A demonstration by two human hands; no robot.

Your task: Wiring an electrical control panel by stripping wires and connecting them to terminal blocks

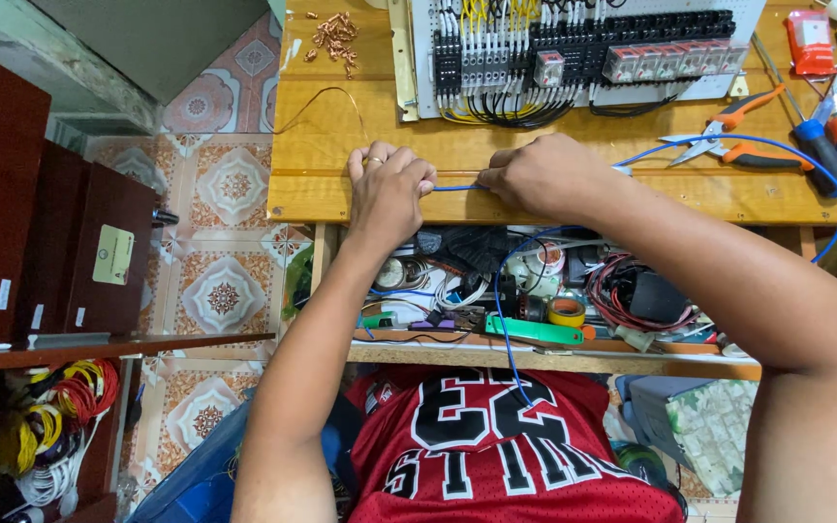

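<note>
My left hand (389,184) and my right hand (542,176) rest side by side on the front edge of a yellow wooden table (341,145). Both are closed on a thin blue wire (457,188), and a short stretch of it shows taut between them. The wire runs on to the right past my right hand in a loop (806,155), and another length hangs down toward my lap. A ring sits on a finger of my left hand. Behind my hands lies a white panel (583,53) with rows of black and grey terminal blocks and bundled wiring.
Orange-handled pliers (743,136), blue and orange screwdrivers (830,145) and a red box (811,41) lie at the table's right. Copper bits (333,37) lie at the back left. An open drawer (535,291) below holds tape rolls, wires and tools. Dark red cabinets (41,242) stand left.
</note>
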